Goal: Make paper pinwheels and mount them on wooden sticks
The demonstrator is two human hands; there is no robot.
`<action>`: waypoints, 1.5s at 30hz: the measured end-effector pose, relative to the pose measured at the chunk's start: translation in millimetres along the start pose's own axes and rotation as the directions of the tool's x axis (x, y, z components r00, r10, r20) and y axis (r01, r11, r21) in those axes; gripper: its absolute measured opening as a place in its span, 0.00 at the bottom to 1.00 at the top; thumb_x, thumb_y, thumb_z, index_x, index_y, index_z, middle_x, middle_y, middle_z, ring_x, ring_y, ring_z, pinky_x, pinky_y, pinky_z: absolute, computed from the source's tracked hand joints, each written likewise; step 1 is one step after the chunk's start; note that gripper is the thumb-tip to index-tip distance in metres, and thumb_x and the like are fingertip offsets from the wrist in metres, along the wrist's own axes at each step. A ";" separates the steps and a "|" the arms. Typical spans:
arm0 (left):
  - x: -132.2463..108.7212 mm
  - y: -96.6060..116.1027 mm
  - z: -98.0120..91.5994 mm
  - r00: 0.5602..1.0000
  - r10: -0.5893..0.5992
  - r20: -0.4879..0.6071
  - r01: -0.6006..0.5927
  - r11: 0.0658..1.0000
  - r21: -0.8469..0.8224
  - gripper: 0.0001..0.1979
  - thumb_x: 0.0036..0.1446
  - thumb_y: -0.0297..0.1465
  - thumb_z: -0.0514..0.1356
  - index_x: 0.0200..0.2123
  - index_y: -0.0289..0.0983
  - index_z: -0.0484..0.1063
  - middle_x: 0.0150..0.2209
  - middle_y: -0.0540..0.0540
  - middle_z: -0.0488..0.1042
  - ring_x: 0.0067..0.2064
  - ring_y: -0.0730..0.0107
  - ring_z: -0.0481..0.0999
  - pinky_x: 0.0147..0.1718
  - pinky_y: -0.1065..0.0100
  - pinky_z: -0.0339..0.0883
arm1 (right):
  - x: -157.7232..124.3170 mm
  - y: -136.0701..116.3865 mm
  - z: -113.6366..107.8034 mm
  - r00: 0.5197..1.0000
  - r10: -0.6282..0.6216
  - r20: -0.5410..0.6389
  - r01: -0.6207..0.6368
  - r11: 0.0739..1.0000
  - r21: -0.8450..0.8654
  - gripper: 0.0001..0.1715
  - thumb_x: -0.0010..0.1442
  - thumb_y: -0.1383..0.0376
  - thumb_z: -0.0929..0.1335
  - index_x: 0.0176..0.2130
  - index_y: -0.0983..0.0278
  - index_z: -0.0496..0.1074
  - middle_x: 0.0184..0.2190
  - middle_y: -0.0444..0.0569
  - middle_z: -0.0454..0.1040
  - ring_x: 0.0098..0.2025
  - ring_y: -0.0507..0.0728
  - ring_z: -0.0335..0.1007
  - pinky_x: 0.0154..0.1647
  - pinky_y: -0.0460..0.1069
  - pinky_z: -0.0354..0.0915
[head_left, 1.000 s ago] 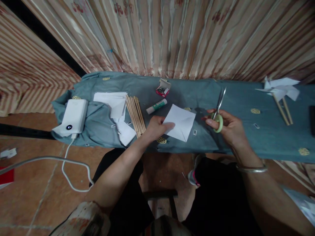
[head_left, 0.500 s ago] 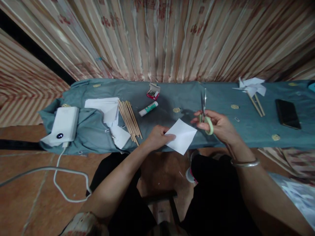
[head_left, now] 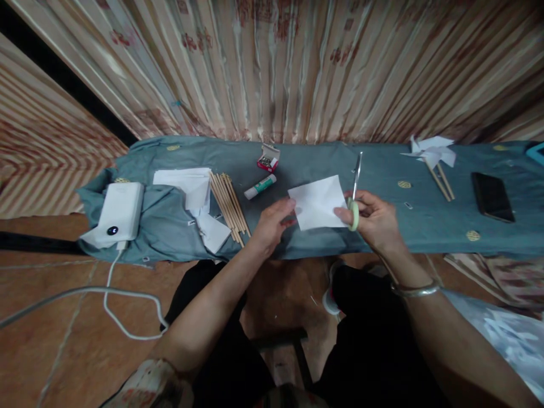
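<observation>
A small square of white paper (head_left: 319, 203) is held up over the front part of the cloth, turned so that its edges run nearly level. My left hand (head_left: 272, 225) is closed at its left edge, fingertips against the paper. My right hand (head_left: 376, 218) pinches the right edge with the thumb on top. That same hand also keeps hold of a pair of scissors (head_left: 354, 214) with pale green handles, their blades closed and pointing away from me.
Left of my hands lie thin wooden sticks (head_left: 229, 204), white papers (head_left: 181, 180) and a white power bank (head_left: 121, 212) with its cable. Farther back are a glue stick (head_left: 260, 186) and a small red box (head_left: 268, 158). At right lie paper pinwheels (head_left: 432, 152) on sticks and a black phone (head_left: 492, 196).
The paper has turned from a diamond position and risen slightly. My right hand has come to its right edge with the scissors, whose blades have closed. My left hand has shifted to the left edge.
</observation>
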State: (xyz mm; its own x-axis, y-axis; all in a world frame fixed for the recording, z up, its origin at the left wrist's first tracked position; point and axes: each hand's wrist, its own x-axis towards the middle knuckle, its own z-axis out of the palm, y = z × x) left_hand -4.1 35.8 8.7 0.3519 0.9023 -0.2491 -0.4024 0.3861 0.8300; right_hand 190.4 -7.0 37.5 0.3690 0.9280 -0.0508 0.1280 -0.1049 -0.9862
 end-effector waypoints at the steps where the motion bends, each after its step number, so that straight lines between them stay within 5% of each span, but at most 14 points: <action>1: -2.1 -1.4 4.5 1.000 -0.021 0.018 0.022 0.998 -0.062 0.19 0.40 0.44 0.71 0.32 0.37 0.79 0.35 0.46 0.79 0.38 0.68 0.75 0.37 0.70 0.66 | 1.0 -0.9 3.7 0.998 -0.032 -0.057 0.032 0.999 0.008 0.28 0.31 0.61 0.81 0.33 0.61 0.72 0.19 0.35 0.72 0.20 0.48 0.64 0.22 0.44 0.64; 5: -7.1 -12.4 22.2 0.994 -0.066 0.083 0.072 0.995 -0.069 0.16 0.36 0.39 0.74 0.27 0.35 0.77 0.30 0.48 0.78 0.35 0.71 0.74 0.37 0.70 0.65 | 3.8 -3.6 21.2 0.978 -0.135 -0.156 0.139 0.990 0.010 0.27 0.34 0.59 0.80 0.34 0.60 0.71 0.18 0.35 0.71 0.21 0.49 0.65 0.23 0.44 0.64; 10: -0.6 -14.8 31.9 1.000 0.002 -0.003 -0.003 0.988 -0.152 0.15 0.39 0.38 0.73 0.29 0.35 0.77 0.31 0.49 0.78 0.34 0.73 0.74 0.35 0.71 0.66 | 7.5 -1.4 39.8 0.981 -0.174 -0.084 0.175 0.985 0.010 0.26 0.39 0.56 0.78 0.36 0.60 0.70 0.19 0.36 0.71 0.20 0.50 0.65 0.21 0.45 0.63; 21: 17.8 -0.6 8.7 0.975 0.096 -0.198 -0.121 0.985 -0.121 0.19 0.37 0.36 0.74 0.32 0.34 0.75 0.34 0.45 0.79 0.35 0.66 0.77 0.33 0.68 0.70 | 9.6 11.8 66.9 0.999 -0.017 0.040 0.007 0.975 0.224 0.27 0.34 0.55 0.81 0.32 0.60 0.71 0.21 0.37 0.74 0.21 0.49 0.66 0.23 0.44 0.64; 25: 25.5 6.3 -2.2 0.963 0.144 -0.226 -0.166 0.983 -0.080 0.20 0.37 0.36 0.73 0.33 0.34 0.75 0.34 0.44 0.80 0.38 0.62 0.79 0.36 0.65 0.72 | 4.4 16.9 63.2 0.975 0.035 0.220 -0.069 0.986 0.149 0.26 0.38 0.52 0.80 0.33 0.60 0.72 0.22 0.39 0.75 0.22 0.50 0.68 0.23 0.44 0.64; 33: 39.4 21.9 -13.3 0.924 0.190 -0.331 -0.219 0.974 -0.053 0.18 0.38 0.33 0.73 0.35 0.37 0.76 0.35 0.46 0.80 0.43 0.58 0.80 0.38 0.62 0.74 | -16.7 29.5 41.9 0.832 0.085 0.548 -0.069 0.996 -0.050 0.25 0.50 0.45 0.74 0.39 0.62 0.76 0.29 0.48 0.79 0.27 0.53 0.71 0.27 0.47 0.65; 39: 44.6 16.7 -9.9 0.932 0.184 -0.313 -0.206 0.978 -0.038 0.09 0.44 0.30 0.70 0.29 0.36 0.75 0.34 0.47 0.80 0.40 0.63 0.80 0.38 0.65 0.74 | -17.6 38.3 35.5 0.798 0.148 0.585 -0.113 0.989 -0.096 0.25 0.50 0.46 0.74 0.38 0.61 0.77 0.25 0.44 0.75 0.24 0.51 0.65 0.22 0.45 0.59; 45: 49.5 9.5 -4.6 0.932 0.189 -0.309 -0.222 0.972 -0.074 0.09 0.45 0.27 0.69 0.33 0.33 0.75 0.35 0.45 0.80 0.38 0.63 0.80 0.41 0.61 0.74 | -12.2 34.4 37.8 0.785 0.175 0.594 -0.158 0.984 -0.081 0.25 0.48 0.46 0.75 0.37 0.62 0.77 0.22 0.43 0.72 0.23 0.51 0.66 0.22 0.45 0.61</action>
State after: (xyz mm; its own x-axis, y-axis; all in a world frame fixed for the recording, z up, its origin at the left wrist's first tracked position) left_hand 5.5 85.0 1.9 -0.0094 0.9733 -0.2294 -0.5320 0.1893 0.8253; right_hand 155.5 -8.5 -1.8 -0.2344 0.9228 -0.3058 0.1428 -0.2785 -0.9498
